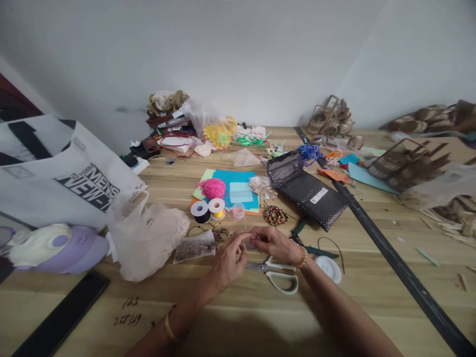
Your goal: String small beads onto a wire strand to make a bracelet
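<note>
Above the table my left hand (231, 258) and my right hand (273, 243) meet, fingertips pinched together. What they hold is too small to make out; a faint thread-like line shows just above them. White-handled scissors (282, 281) lie beneath my right hand, blades toward the left. Beside my left hand rests a clear bag of small dark beads (195, 246), with a dark beaded strand (220, 234) behind it. Beyond my right hand is a coil of multicoloured beads (275, 216). A black thread spool (201, 212), a yellow thread spool (216, 208) and a small clear spool (238, 211) stand ahead.
Pink yarn (213, 188) sits on coloured paper (238, 177). A black padded mailer (312, 196) lies right of it, a white spool (328, 269) nearer. At left are a plastic bag (147, 235), a tote bag (55, 173) and a dark flat slab (63, 317). A black strip (383, 248) crosses the right side.
</note>
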`<action>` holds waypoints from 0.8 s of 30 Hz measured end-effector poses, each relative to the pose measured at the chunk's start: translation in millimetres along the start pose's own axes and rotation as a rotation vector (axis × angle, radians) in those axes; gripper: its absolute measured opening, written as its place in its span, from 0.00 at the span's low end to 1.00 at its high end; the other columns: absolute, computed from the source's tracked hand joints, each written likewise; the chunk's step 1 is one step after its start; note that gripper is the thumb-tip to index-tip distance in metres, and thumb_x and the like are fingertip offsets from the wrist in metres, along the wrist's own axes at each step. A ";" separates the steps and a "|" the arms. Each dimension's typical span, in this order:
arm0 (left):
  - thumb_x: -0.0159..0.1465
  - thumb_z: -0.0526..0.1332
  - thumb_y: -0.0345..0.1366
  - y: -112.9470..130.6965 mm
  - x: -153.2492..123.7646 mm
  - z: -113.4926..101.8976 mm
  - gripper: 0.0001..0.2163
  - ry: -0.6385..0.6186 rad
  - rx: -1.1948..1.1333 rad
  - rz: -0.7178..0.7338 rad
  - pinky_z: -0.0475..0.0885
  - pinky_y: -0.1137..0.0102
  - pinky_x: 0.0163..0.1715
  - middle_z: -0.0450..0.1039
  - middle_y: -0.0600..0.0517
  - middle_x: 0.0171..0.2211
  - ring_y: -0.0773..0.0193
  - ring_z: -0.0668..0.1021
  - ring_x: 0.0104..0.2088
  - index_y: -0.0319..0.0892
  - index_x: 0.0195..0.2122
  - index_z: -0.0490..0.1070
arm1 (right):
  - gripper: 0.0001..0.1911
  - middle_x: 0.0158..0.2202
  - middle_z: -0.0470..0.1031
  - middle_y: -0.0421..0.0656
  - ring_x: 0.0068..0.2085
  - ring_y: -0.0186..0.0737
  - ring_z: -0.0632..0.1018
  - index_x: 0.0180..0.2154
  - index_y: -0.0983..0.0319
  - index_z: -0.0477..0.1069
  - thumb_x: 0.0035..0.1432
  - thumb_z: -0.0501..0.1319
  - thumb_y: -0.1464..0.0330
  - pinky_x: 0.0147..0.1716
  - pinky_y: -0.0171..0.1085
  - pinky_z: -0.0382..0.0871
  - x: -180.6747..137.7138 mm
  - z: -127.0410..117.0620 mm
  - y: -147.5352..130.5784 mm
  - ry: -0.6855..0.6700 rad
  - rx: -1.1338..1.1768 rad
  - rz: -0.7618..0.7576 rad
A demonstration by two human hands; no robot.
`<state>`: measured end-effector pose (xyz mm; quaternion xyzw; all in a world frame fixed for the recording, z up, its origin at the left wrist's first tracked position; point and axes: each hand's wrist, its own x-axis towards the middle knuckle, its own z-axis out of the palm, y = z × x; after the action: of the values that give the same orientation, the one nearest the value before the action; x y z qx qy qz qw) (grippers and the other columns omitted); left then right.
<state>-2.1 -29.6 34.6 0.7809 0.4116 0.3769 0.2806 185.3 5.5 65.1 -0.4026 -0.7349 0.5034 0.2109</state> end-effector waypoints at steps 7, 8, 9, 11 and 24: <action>0.60 0.48 0.21 -13.7 9.1 -3.8 0.22 -0.102 0.018 -0.024 0.73 0.67 0.45 0.76 0.46 0.45 0.62 0.78 0.42 0.40 0.53 0.67 | 0.07 0.20 0.60 0.33 0.20 0.28 0.59 0.29 0.63 0.63 0.55 0.57 0.66 0.18 0.28 0.50 -2.2 -14.1 -2.3 -0.050 0.187 0.076; 0.62 0.49 0.22 -15.8 10.9 -2.9 0.20 -0.103 0.049 0.002 0.73 0.65 0.48 0.74 0.45 0.49 0.61 0.77 0.46 0.40 0.52 0.69 | 0.07 0.20 0.60 0.33 0.20 0.27 0.59 0.29 0.63 0.63 0.55 0.57 0.66 0.18 0.28 0.51 -1.8 -15.2 -1.3 -0.060 0.198 0.082; 0.64 0.49 0.24 -18.1 12.6 -1.7 0.17 -0.102 0.082 0.025 0.71 0.64 0.51 0.73 0.44 0.52 0.59 0.76 0.50 0.41 0.50 0.71 | 0.07 0.19 0.60 0.33 0.20 0.27 0.59 0.29 0.63 0.63 0.55 0.57 0.66 0.18 0.28 0.51 -1.2 -16.0 -0.1 -0.070 0.204 0.086; 0.66 0.50 0.28 -22.9 15.7 0.4 0.14 -0.108 0.147 0.064 0.71 0.63 0.52 0.71 0.43 0.54 0.58 0.75 0.52 0.41 0.45 0.74 | 0.07 0.19 0.61 0.33 0.19 0.27 0.59 0.29 0.63 0.64 0.55 0.57 0.66 0.17 0.28 0.51 0.0 -17.3 3.3 -0.090 0.206 0.094; 0.68 0.52 0.28 -24.8 15.7 7.8 0.11 -0.037 0.174 0.311 0.77 0.67 0.42 0.77 0.45 0.41 0.62 0.79 0.42 0.39 0.44 0.74 | 0.20 0.24 0.67 0.39 0.26 0.33 0.65 0.27 0.63 0.69 0.63 0.52 0.57 0.26 0.32 0.56 4.0 -28.6 28.2 0.103 -0.243 0.063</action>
<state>-0.5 -4.7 17.3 0.8632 0.3117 0.3644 0.1580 214.1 29.8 50.6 -0.4736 -0.7655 0.3957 0.1821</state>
